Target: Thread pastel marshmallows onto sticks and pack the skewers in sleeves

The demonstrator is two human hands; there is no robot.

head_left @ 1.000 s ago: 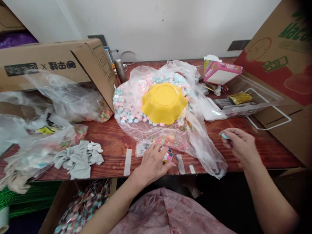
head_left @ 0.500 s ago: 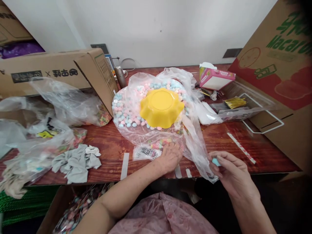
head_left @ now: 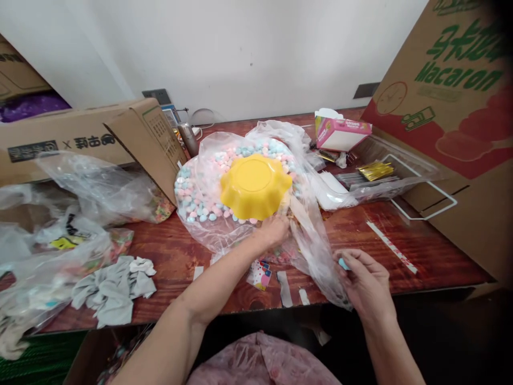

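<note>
Nearest the camera lay a fold of pink patterned fabric (head_left: 264, 363) at the person's lap, below the table edge. The right hand (head_left: 366, 283) rested at the front edge of the reddish wooden table (head_left: 401, 240), its fingers curled in and pinching a light blue candy (head_left: 343, 263) against the thumb. That hand touched the loose skirt of a clear plastic bag (head_left: 312, 251). Just left of it, strips of tape (head_left: 284, 280) and a small printed packet (head_left: 259, 274) lay flat on the wood, and a heap of grey cloth scraps (head_left: 112, 286) sat further left near the edge.

The left hand (head_left: 274, 231) reached forward, knuckles up and fingers bent down onto the bag at the near rim of an upturned yellow bowl (head_left: 255, 186). Whether it gripped anything could not be told. The bowl sat on pastel candies (head_left: 196, 192) inside the bag.

Beyond, a long cardboard box (head_left: 80, 141) stood on the left, a pink carton (head_left: 340, 131) and gold twist ties (head_left: 374, 170) on the right, and a large printed carton (head_left: 460, 107) leaned at the far right. A white wall (head_left: 240, 53) with a grey socket (head_left: 155, 96) closed the room.
</note>
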